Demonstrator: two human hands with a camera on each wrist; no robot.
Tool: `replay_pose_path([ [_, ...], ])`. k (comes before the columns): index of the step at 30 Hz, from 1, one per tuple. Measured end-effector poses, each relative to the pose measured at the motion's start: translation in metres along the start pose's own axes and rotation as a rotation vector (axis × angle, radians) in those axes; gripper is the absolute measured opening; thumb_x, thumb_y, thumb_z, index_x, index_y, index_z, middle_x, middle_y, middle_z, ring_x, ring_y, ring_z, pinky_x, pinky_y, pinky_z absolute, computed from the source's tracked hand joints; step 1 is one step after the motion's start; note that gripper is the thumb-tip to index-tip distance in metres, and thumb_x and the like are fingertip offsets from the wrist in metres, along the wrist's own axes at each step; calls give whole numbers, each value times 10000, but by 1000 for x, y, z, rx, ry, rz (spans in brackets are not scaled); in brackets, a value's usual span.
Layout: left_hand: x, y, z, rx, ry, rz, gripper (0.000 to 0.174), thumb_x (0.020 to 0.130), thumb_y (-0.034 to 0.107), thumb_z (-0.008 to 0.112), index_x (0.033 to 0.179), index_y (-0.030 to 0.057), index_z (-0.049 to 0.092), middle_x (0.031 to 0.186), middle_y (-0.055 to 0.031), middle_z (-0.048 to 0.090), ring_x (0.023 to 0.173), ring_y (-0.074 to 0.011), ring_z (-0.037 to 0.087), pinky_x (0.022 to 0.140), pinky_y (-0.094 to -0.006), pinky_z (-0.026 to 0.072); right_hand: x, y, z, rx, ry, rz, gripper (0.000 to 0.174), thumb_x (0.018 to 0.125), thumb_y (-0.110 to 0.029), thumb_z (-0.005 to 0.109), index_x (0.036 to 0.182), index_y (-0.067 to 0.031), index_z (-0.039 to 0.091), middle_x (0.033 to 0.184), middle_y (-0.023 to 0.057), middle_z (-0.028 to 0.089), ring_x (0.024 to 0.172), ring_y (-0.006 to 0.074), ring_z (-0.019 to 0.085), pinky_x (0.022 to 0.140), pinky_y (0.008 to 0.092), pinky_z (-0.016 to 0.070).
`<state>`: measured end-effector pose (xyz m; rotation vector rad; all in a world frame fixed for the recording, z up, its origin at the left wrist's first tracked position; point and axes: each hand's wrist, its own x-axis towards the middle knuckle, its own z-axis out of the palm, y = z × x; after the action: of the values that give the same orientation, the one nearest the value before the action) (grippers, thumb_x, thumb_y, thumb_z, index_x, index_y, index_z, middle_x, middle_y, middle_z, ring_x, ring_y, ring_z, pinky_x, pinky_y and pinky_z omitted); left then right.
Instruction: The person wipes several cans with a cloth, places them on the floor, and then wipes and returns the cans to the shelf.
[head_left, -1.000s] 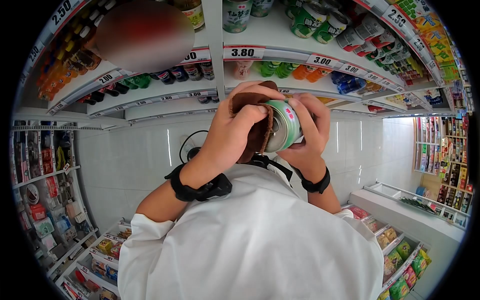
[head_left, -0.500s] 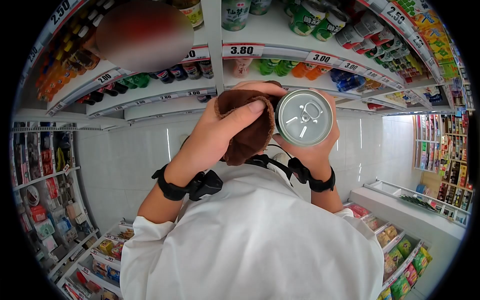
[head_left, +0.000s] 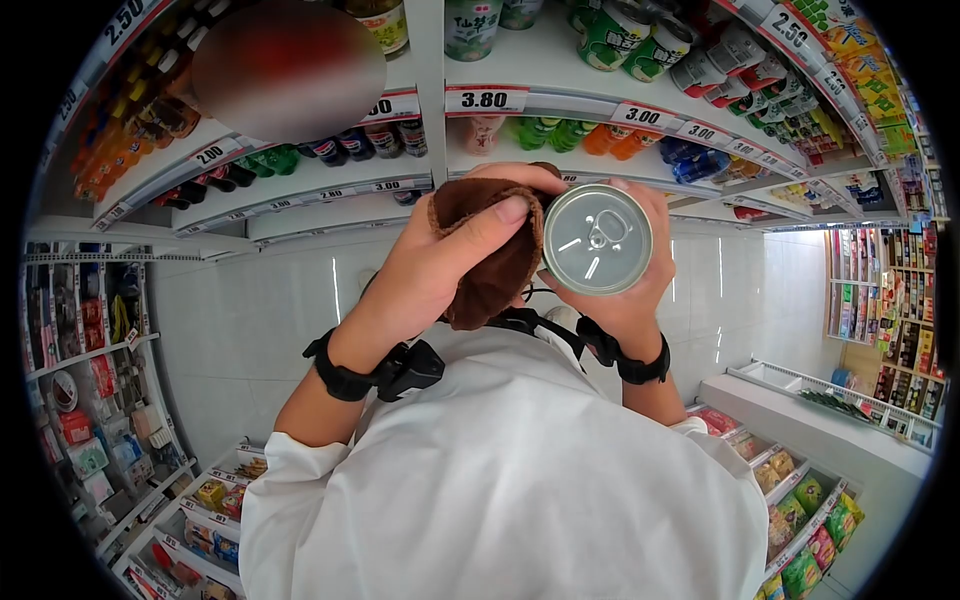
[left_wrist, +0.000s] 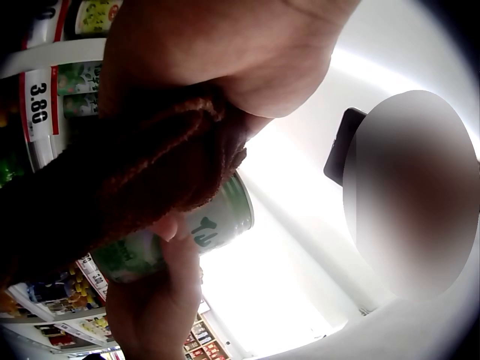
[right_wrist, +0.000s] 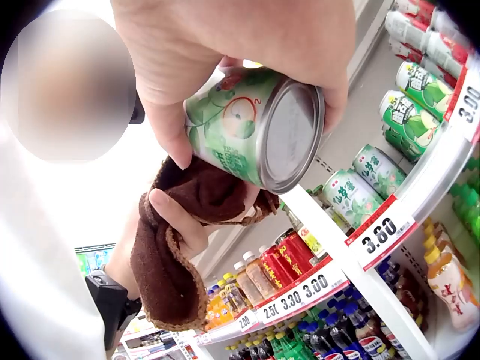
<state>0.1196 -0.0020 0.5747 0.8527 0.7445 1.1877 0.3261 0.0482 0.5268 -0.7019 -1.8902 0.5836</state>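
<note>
My left hand [head_left: 430, 255] grips a folded dark brown cloth [head_left: 485, 285], the thumb lying over its edge. Just to its right, my right hand [head_left: 640, 275] holds a green and white can [head_left: 598, 240], whose pull-tab end faces the head camera. In the right wrist view the can [right_wrist: 232, 124] shows its printed side and flat bottom, with fingers round it, and the cloth [right_wrist: 169, 262] lies close below. The left wrist view has the cloth [left_wrist: 150, 172] in front of part of the can [left_wrist: 221, 217].
Drink shelves [head_left: 560, 75] with price labels stand ahead, carrying cans and bottles. Goods racks [head_left: 95, 360] are at the left, and snack shelves [head_left: 800, 500] at the lower right beside a white counter [head_left: 830, 430].
The can has turned from tilted beside the cloth to pull-tab end toward the head camera, then shifted slightly left. The left hand has moved slightly left with the cloth.
</note>
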Motion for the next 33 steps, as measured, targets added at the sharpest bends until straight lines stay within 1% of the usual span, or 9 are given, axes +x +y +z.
replay_pose_path([
  [2,0,1,-3,-15,-66,-24,407,977,264,543,1262,-26,557,1062,-100,656,824,-159,673,715,-291,564,2,-3,2,-38,27,-39,791,551,-193,895,1256,-6,587,1167,144,554,1034,273,585,886,355,481],
  [3,-1,1,-1,-15,-66,-23,407,977,264,543,1262,-26,557,1062,-100,656,824,-159,673,715,-291,564,3,-4,3,-38,27,-40,791,551,-193,895,1256,-6,587,1167,144,554,1034,273,585,886,355,481],
  [5,-2,3,6,257,21,56,401,945,245,610,1260,0,580,1186,-76,625,1010,-155,618,894,-294,493,4,-6,6,-75,40,-104,718,554,-151,881,1212,-21,625,1130,133,565,1005,290,592,853,369,496],
  [8,3,-7,-2,340,-32,142,410,916,239,655,1258,21,596,1280,-53,587,1125,-153,556,993,-292,411,8,-5,7,-98,-3,-215,673,552,-110,866,1183,-27,650,1097,125,571,981,302,596,830,384,508],
  [12,1,-6,-5,334,-30,98,416,909,244,657,1260,26,599,1280,-63,590,1116,-151,562,977,-293,425,7,-4,5,-113,-27,-209,673,544,-100,865,1178,-27,652,1099,128,570,983,305,599,829,392,512],
  [14,0,-5,-9,249,-85,67,395,917,161,680,1276,36,571,1098,-28,597,984,-105,582,865,-258,484,4,-4,7,-86,-10,-173,679,543,-108,870,1180,-28,650,1104,130,569,984,302,600,830,389,513],
  [15,0,-4,-10,249,-85,67,395,917,161,680,1276,36,571,1098,-28,597,984,-105,582,865,-258,484,3,-5,7,-62,7,-136,685,542,-116,875,1182,-29,649,1109,132,568,986,300,601,831,385,514],
  [17,-2,-4,-12,24,-125,-4,455,912,221,636,1319,34,559,1281,-73,591,1115,-143,559,970,-293,428,2,-6,5,-60,9,-117,690,541,-125,879,1184,-30,647,1114,134,567,985,298,603,831,382,514],
  [33,2,-11,-14,108,-75,-49,399,902,213,692,1242,25,601,1170,-59,628,1053,-139,578,950,-289,452,10,-2,-6,-182,-126,-256,652,481,-48,797,1123,-41,686,1039,128,572,930,321,588,819,426,504],
])
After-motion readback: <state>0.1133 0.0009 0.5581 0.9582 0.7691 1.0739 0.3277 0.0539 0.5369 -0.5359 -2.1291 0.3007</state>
